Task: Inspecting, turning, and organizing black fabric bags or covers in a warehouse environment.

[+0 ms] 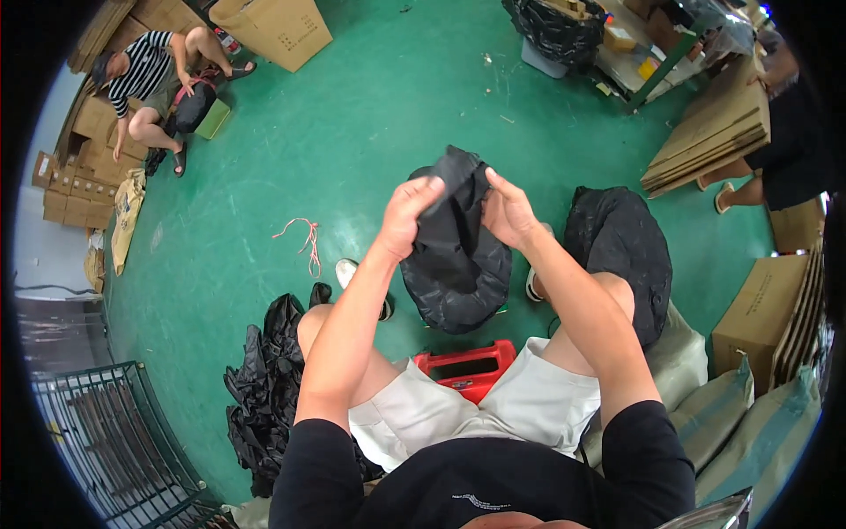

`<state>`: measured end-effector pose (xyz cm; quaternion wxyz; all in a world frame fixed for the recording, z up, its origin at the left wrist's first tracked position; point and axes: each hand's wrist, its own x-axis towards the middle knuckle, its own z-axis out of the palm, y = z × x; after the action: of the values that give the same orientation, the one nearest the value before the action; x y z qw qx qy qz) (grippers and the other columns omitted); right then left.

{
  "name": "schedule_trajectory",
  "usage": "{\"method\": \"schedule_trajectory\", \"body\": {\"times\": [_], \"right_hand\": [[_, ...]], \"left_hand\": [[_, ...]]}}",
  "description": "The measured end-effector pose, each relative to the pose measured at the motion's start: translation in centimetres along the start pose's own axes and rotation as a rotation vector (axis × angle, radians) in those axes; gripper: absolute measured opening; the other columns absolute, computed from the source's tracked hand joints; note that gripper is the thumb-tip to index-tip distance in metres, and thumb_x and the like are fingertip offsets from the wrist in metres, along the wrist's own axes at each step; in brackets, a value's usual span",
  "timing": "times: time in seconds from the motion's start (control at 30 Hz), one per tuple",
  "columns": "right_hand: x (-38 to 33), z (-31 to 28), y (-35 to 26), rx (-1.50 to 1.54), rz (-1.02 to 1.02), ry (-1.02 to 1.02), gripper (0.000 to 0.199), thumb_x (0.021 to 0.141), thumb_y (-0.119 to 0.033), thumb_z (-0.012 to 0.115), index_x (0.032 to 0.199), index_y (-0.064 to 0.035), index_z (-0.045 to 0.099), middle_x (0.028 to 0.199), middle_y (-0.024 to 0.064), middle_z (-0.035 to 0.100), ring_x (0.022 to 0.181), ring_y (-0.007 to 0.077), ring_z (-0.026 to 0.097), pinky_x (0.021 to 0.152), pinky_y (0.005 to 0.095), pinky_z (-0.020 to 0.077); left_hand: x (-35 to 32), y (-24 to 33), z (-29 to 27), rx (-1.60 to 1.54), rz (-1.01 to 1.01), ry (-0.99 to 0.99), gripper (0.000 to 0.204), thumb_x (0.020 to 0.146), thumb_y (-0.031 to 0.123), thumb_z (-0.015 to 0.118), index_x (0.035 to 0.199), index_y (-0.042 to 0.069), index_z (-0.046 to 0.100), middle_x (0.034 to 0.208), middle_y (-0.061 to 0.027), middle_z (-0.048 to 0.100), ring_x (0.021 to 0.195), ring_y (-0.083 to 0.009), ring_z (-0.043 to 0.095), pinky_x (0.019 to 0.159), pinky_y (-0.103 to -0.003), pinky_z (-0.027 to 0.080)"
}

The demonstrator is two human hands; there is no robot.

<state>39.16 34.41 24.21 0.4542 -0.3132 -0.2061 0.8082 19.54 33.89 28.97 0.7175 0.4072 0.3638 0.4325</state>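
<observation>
- Person's black tee (476, 472) = closest to cam, bottom edge; light shorts (401, 406) just above, knees apart, both forearms reaching up/fwd from lower edge.
- L hand (405, 212): pinching black fabric bag (458, 278) at upper L side, thumb on top, some fingers hidden behind cloth; slight blur.
- R hand (509, 212): pinching upper R edge of same bag, thumb + fingertips at the edge, rest of fingers partly hidden.
- Bag loc: approx ctr of view, btwn the shoes. Upper part bunched + pulled up btwn hands, lower part wide/rounded near floor. Bit of green shows at its lower rim; can't tell what's inside.
- L shoe (345, 271) to bag's L, R shoe (532, 284) to its R, both partly covered by legs.
- Red plastic piece (467, 381) w/ wide slot, btwn thighs, below bag.
- Crumpled black pile (273, 379) on floor, L of L leg; pink string (312, 242) a bit fwd of it.
- Big black bundle (621, 247) beside R knee; pale woven sacks (762, 441) + cardboard box (756, 304) further R.
- Lower L: dark metal rack (123, 432).
- Upper L, well apart: seated co-worker (145, 66) in striped top w/ black item at a green box (211, 121); big carton (278, 31) nearby.
- Upper R: another person (793, 132) holding flat cardboard stack (709, 132).
- Green floor (379, 115) throughout.
</observation>
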Motion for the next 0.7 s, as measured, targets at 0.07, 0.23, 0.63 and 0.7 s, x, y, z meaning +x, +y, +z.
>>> {"method": "schedule_trajectory", "body": {"times": [0.07,0.23,0.63,0.7], "right_hand": [[-0.3,1.5,-0.5,0.050,-0.038,0.033,0.046,0.088,-0.042,0.063,0.120,-0.0094,0.056,0.118,0.0060,0.061,0.110,0.0221,0.055,0.097,0.0407,0.0403],[0.8,0.3,-0.2,-0.055,-0.033,0.033,0.029,0.088,-0.031,0.063,0.108,-0.0096,0.061,0.103,0.0033,0.065,0.094,0.0162,0.060,0.087,0.0336,0.0462],[1.8,-0.3,-0.1,-0.260,0.065,0.162,0.028,0.094,-0.024,0.054,0.112,-0.0060,0.065,0.101,0.0010,0.067,0.088,0.0109,0.061,0.079,0.0259,0.0469],[0.9,1.3,0.3,-0.238,0.075,0.179,0.025,0.094,-0.028,0.055,0.107,-0.0078,0.064,0.097,-0.0005,0.064,0.089,0.0086,0.058,0.081,0.0250,0.0440]], "left_hand": [[-0.1,-1.2,0.3,0.288,0.060,-0.136,0.036,0.091,0.026,0.065,0.064,0.011,0.046,0.062,0.0099,0.035,0.059,-0.0024,0.030,0.049,-0.026,0.023],[-1.9,-1.5,3.4,1.149,0.214,-0.320,0.034,0.080,0.031,0.072,0.069,0.005,0.053,0.054,-0.0076,0.053,0.049,-0.0247,0.056,0.047,-0.037,0.040],[1.1,-1.4,-0.8,0.504,0.529,0.521,0.014,0.086,0.004,0.065,0.098,-0.002,0.061,0.090,-0.0044,0.064,0.083,-0.0088,0.058,0.075,-0.023,0.046],[0.7,-0.8,-2.5,0.276,0.214,0.200,0.016,0.086,0.000,0.062,0.101,-0.001,0.061,0.092,-0.0027,0.065,0.086,-0.0078,0.059,0.078,-0.023,0.047]]}}
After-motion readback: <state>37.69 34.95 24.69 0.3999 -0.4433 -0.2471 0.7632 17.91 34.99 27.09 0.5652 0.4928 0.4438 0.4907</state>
